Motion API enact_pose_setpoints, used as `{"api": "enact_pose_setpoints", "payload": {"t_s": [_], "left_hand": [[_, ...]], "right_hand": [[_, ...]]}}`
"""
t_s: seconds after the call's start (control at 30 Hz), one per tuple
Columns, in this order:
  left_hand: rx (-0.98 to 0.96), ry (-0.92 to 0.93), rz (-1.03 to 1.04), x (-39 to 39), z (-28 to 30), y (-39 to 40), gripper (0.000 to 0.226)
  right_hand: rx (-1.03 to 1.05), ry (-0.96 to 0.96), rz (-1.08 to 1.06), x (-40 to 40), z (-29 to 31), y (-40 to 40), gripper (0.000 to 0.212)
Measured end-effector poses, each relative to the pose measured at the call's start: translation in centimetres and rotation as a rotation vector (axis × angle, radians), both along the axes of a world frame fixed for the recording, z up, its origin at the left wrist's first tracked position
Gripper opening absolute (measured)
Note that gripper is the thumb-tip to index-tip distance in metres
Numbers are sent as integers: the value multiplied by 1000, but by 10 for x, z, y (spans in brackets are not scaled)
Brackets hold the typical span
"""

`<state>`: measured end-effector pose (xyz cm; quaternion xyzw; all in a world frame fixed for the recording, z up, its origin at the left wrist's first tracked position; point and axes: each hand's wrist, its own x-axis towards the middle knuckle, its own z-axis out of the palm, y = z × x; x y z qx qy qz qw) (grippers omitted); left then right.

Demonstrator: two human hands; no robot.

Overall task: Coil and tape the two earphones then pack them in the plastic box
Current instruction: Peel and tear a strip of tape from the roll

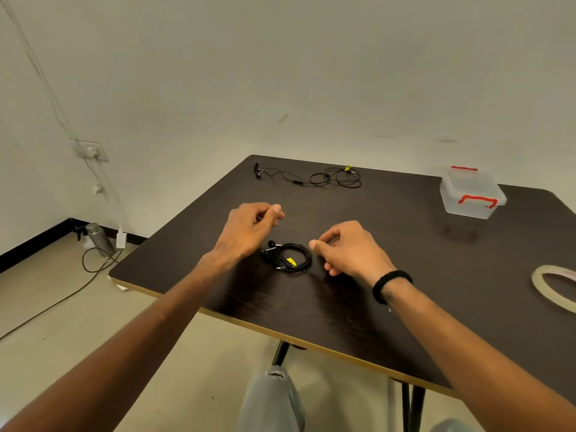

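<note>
The coiled earphone (288,257) is lying on the bench (389,244) between the left hand (249,227) and right hand (349,247), both hovering with fingers loosely curled, gripping nothing. Next, the loose earphone (311,176) is needing 1 even coil; the tape roll (553,286) and plastic box (472,194) are waiting.

Beige tape ring (554,286), near right on the dark table: cut off by right edge. Left hand (249,227) fingertips curl under the palm, can't tell if pinching anything. Right hand (349,247) same.
</note>
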<state>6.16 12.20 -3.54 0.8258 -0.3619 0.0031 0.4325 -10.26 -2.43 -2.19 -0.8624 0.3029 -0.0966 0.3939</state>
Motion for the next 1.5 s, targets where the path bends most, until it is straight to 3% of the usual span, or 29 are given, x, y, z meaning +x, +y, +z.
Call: {"api": "enact_pose_setpoints", "payload": {"t_s": [0.13, 0.3, 0.43, 0.57, 0.67, 0.8, 0.93, 1.07, 1.2, 1.37, 1.5], "left_hand": [[-80, -157, -13, -27, 15, -16, 27], [-101, -245, -283, -103, 16, -69, 19], [-80, -119, -440, -158, 3, -122, 10], [-36, 9, -516, -204, -8, -167, 10], [73, 1, -534, -238, -16, -191, 30], [223, -126, -475, -269, -21, -210, 57], [242, -176, -405, -280, -27, -226, 62], [235, -143, -382, -274, -28, -237, 58], [175, -76, -420, -261, -28, -242, 52], [-17, 135, -511, -233, -26, -238, 49], [-153, 157, -498, -205, -24, -231, 50]], "right_hand": [[-38, -1, -21, -21, 12, -14, 23], [-120, -5, -100, -74, 20, -39, 26], [-64, 30, -173, -130, 21, -62, 23], [-137, -7, -267, -198, 19, -89, 11], [-337, 3, -435, -246, 21, -120, 2], [-480, 134, -441, -286, 26, -157, 26], [-480, 344, -326, -293, 14, -183, 39], [-480, 362, -280, -284, 2, -192, 20], [-481, 270, -275, -280, -5, -197, 13], [-419, -67, -294, -266, -5, -189, 7], [-316, -241, -250, -243, -7, -187, 11]]}}
